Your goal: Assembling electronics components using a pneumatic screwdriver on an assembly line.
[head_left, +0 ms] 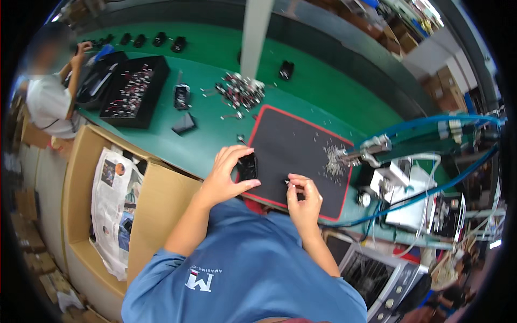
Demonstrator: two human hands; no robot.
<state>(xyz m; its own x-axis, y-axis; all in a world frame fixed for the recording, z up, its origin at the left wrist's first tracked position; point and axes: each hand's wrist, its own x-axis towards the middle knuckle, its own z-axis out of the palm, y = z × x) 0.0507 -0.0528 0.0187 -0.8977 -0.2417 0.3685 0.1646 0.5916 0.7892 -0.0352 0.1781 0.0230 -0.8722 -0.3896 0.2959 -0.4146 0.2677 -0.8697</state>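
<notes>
My left hand is closed around a black plastic housing, held at the left edge of a black mat with a red border. Thumb and fingers grip it from opposite sides. Over the mat's front part, my right hand pinches a small dark piece, too small to name. A scatter of small pale metal parts lies on the mat's right side. Beyond the mat's left corner is a heap of small wired components.
A black bin of wired parts stands left on the green bench. Near it lie two dark devices. An open carton is at my left; a machine with blue hoses stands right. A co-worker is far left.
</notes>
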